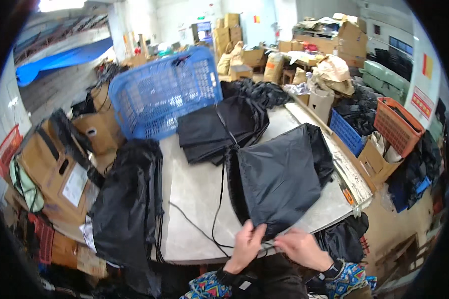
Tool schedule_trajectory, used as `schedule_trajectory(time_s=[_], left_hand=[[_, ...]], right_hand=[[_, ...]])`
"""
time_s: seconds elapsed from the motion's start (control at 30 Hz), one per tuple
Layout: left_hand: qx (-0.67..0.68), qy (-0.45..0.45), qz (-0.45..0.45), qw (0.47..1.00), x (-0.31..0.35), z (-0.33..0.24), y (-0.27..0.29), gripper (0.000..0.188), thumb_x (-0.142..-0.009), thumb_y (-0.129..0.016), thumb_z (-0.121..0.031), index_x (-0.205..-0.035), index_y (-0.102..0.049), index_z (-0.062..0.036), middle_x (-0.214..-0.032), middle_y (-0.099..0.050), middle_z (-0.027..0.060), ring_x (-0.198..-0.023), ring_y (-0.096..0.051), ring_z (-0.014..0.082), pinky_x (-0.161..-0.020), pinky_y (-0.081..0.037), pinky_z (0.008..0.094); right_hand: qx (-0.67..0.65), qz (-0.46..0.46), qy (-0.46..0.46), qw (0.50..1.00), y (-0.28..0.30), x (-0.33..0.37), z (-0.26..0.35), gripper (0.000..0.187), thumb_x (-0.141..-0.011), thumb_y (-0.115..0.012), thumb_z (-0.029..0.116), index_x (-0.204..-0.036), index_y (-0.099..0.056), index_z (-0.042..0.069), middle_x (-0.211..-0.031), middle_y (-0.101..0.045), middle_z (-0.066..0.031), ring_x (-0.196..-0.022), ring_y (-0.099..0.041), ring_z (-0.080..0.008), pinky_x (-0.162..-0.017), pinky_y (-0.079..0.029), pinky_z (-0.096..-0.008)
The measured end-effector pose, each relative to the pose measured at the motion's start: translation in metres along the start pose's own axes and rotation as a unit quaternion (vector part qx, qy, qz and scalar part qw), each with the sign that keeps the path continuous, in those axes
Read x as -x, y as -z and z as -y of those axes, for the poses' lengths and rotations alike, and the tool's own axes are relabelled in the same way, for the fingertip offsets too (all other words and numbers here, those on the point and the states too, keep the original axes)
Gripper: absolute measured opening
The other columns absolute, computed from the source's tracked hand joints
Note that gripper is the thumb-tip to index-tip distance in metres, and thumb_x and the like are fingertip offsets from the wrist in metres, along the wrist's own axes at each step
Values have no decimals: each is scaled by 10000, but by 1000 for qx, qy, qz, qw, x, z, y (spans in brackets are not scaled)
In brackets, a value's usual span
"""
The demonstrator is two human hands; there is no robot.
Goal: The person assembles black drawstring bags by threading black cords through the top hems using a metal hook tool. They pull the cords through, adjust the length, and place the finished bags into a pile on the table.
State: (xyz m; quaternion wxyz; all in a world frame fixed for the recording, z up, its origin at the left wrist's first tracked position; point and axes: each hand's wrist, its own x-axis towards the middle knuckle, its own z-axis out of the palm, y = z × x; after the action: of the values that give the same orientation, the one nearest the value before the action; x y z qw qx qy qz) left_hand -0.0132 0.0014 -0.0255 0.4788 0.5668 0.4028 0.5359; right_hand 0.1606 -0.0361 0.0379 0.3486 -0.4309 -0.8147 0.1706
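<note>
A black fabric drawstring bag (284,174) lies on the pale table (189,199) in front of me. My left hand (248,244) is closed on the bag's near corner, thumb and fingers pinched together. Just to its right, my right hand (299,245) pinches a thin black cord (268,244) by that corner. The cord's loose length trails left over the table. Beyond the bag lies a stack of black bags (219,127). More black bags (127,194) with hanging cords drape over the table's left side.
A blue plastic basket (167,94) stands tilted at the table's far left. Cardboard boxes (55,169) crowd the left side. On the right are an orange crate (398,122), a blue crate (345,130) and an open carton (376,162). Sacks and piled boxes fill the background.
</note>
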Motion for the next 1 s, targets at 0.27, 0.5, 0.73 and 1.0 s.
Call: schedule_trajectory(time_s=[0.27,0.5,0.73,1.0], left_hand=[[-453,-204,51,866,-4,-5,19,83,-878,-531,-153,-863,-561,-77,-657,-580,164,-566,-595,356,-481,-479,435],[-489,-98,-94,862,-6,27,90,179,-771,-506,-40,-617,-569,25,-605,-556,241,-581,-584,394,-502,-415,477],[-451,-185,-230,842,3,-4,82,302,-703,-714,-81,-957,-571,1,-938,-582,234,-847,-564,420,-691,-433,450],[-526,-466,-140,698,-29,-46,4,395,-703,-734,-165,-1049,-559,-88,-1182,-450,140,-1074,-439,330,-922,-347,453]], right_hand=[[-250,-278,19,927,85,-54,14,480,-963,-461,274,-1316,-382,-41,-1198,-540,-176,-1098,-514,-234,-937,-372,-358],[-174,-635,80,749,192,-15,21,158,-962,-447,165,-936,-533,36,-837,-520,-55,-761,-459,-117,-712,-377,-218],[-140,-576,190,782,206,60,9,233,-988,-391,284,-941,-446,62,-731,-386,-31,-627,-355,-130,-557,-293,-244],[69,-616,149,770,124,27,6,310,-991,-397,208,-838,-472,-52,-575,-372,-17,-534,-329,-76,-464,-219,-228]])
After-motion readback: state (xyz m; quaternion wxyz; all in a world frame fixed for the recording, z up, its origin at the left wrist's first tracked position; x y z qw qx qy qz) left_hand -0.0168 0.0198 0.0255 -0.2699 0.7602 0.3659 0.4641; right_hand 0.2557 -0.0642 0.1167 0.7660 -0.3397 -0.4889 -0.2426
